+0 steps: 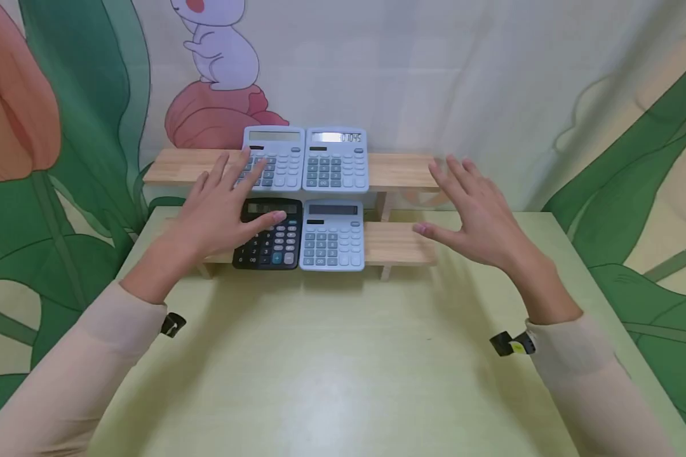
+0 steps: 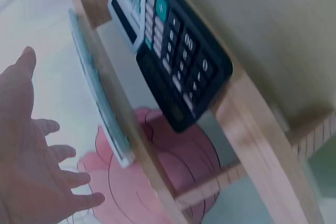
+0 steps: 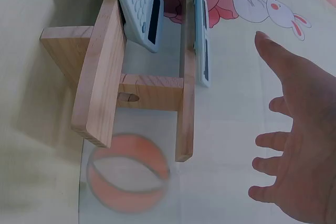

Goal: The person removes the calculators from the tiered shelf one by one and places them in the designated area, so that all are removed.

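– State of the grip?
– Both empty: left hand (image 1: 211,209) and right hand (image 1: 480,209) spread wide, nothing held.
– Closest around them?
– By the left thumb, the black calculator (image 1: 271,244); beside it, between both hands, the lower pale-blue calculator (image 1: 331,236). Farther, by the left fingertips, the upper-left calculator (image 1: 282,168), then the upper-right calculator (image 1: 336,162), all on the wooden stand (image 1: 400,243).
– Best way to work from here?
– Probably by side edges, fingers loose, clear of keys and neighbours.
– Any contact at the left thumb?
– Mere overlap in the head view; clear air in the left wrist view. Readable digits on the upper-right display (image 1: 336,137) only from the head; orange ball print (image 3: 128,172) nearly whole only from the right wrist.
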Motion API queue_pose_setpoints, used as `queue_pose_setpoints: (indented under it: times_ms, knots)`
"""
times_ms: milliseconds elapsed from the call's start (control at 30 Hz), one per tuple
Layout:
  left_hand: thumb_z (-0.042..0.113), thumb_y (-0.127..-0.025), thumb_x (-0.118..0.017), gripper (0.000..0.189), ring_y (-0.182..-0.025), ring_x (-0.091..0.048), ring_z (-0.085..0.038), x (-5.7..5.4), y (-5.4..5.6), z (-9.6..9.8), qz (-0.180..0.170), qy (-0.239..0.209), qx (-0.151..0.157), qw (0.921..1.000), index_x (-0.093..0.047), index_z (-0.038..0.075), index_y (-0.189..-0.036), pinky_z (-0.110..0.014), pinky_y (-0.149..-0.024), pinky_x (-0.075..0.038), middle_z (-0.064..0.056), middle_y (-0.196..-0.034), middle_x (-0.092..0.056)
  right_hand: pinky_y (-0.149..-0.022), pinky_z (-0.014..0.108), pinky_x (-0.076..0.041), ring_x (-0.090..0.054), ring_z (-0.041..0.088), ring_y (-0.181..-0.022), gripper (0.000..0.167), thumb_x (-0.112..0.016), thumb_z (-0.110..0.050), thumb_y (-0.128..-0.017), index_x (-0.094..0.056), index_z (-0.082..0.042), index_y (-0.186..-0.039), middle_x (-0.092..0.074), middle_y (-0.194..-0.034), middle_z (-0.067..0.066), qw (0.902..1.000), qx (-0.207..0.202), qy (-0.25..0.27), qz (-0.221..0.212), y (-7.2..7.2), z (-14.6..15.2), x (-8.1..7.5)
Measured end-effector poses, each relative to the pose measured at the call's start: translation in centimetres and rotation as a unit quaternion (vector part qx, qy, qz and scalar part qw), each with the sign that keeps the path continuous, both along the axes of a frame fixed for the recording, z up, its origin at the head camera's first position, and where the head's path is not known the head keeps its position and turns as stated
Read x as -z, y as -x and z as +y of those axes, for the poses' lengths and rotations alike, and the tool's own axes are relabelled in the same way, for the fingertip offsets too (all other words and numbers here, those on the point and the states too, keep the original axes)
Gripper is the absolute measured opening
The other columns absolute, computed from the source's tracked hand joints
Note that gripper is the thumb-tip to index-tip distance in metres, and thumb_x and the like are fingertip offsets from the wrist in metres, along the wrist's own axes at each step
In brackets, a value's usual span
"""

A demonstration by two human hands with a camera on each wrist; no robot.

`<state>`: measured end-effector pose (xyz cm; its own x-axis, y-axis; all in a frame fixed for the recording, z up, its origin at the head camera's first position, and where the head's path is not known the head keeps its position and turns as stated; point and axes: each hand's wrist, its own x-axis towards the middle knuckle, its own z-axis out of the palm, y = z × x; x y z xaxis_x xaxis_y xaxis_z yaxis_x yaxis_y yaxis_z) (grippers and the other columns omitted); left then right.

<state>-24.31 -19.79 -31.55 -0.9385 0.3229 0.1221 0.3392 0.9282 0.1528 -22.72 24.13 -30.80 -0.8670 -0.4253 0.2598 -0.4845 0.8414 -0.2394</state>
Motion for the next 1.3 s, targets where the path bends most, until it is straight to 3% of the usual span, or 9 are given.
queue_pose_setpoints:
  times_ms: [233,367,500,633,800,900,1167,1300]
  knots:
    - [0.075,-0.097,-0.054,0.105,-0.162,0.012,-0.039,-0.2,-0.1,-3.5,0.012,-0.036,0.004,0.9993,-0.002,0.022,-0.172,-0.067,-0.127,0.0,-0.006,-0.178,0.01,-0.124,0.069,-0.019,-0.014,0.038,-0.162,0.101,-0.074,-0.058,-0.095,-0.016,-0.027,-0.172,-0.014,-0.178,0.006,0.999,-0.031,0.028,0.016,-0.9,-0.7,-0.2]
    - [0.074,-0.098,-0.054,0.105,-0.162,0.009,-0.043,0.4,0.1,-5.4,0.012,-0.051,-0.015,0.9985,-0.004,0.019,-0.172,-0.071,-0.125,-0.002,-0.009,-0.178,0.006,-0.121,0.07,-0.026,-0.021,0.037,-0.16,0.096,-0.076,-0.052,-0.096,-0.024,-0.023,-0.171,-0.02,-0.176,0.004,0.9973,-0.041,0.056,0.021,-1.1,-1.2,0.0]
    - [0.071,-0.101,-0.053,0.1,-0.162,0.004,-0.045,1.5,0.9,-6.6,0.019,-0.07,-0.024,0.997,-0.009,0.017,-0.172,-0.078,-0.121,-0.007,-0.011,-0.179,-0.002,-0.118,0.067,-0.035,-0.033,0.036,-0.155,0.086,-0.075,-0.045,-0.098,-0.032,-0.02,-0.168,-0.033,-0.171,0.007,0.9919,-0.038,0.121,0.0,-0.8,-1.9,0.6]
    - [0.062,-0.106,-0.05,0.088,-0.161,-0.003,-0.048,2.9,1.8,-7.1,0.031,-0.091,-0.026,0.9951,-0.017,0.012,-0.171,-0.079,-0.12,-0.008,-0.017,-0.177,-0.011,-0.114,0.059,-0.045,-0.05,0.034,-0.143,0.072,-0.073,-0.035,-0.102,-0.041,-0.012,-0.162,-0.048,-0.161,0.011,0.9745,-0.044,0.217,-0.033,0.1,-3.5,1.8]
    - [0.055,-0.11,-0.047,0.078,-0.161,-0.005,-0.048,4.0,2.6,-7.3,0.034,-0.118,-0.037,0.9917,-0.02,0.012,-0.17,-0.075,-0.123,-0.003,-0.02,-0.176,-0.015,-0.11,0.049,-0.052,-0.062,0.03,-0.128,0.055,-0.07,-0.027,-0.105,-0.053,-0.001,-0.151,-0.064,-0.139,0.015,0.9371,-0.037,0.34,-0.071,1.7,-5.7,3.9]
    - [0.056,-0.11,-0.046,0.078,-0.162,-0.004,-0.046,4.1,3.4,-7.0,0.032,-0.131,-0.043,0.9899,-0.02,0.015,-0.171,-0.074,-0.124,0.0,-0.018,-0.176,-0.015,-0.109,0.046,-0.053,-0.064,0.027,-0.123,0.052,-0.069,-0.031,-0.106,-0.058,0.0,-0.146,-0.067,-0.133,0.013,0.9209,-0.014,0.379,-0.09,2.4,-6.8,4.9]
    - [0.053,-0.112,-0.04,0.07,-0.162,-0.006,-0.044,4.5,5.7,-6.7,0.029,-0.123,-0.058,0.9902,-0.024,0.017,-0.17,-0.073,-0.124,0.004,-0.017,-0.176,-0.015,-0.1,0.039,-0.056,-0.066,0.02,-0.114,0.045,-0.067,-0.039,-0.106,-0.068,-0.005,-0.136,-0.071,-0.126,0.005,0.905,0.029,0.41,-0.111,3.9,-9.3,6.4]
    - [0.053,-0.112,-0.04,0.068,-0.162,-0.005,-0.043,4.8,6.2,-7.0,0.031,-0.122,-0.071,0.9895,-0.028,0.019,-0.17,-0.07,-0.124,0.009,-0.016,-0.176,-0.016,-0.098,0.04,-0.056,-0.069,0.024,-0.112,0.041,-0.067,-0.035,-0.107,-0.068,-0.003,-0.132,-0.073,-0.123,0.012,0.8933,0.023,0.432,-0.122,4.3,-10.4,6.6]
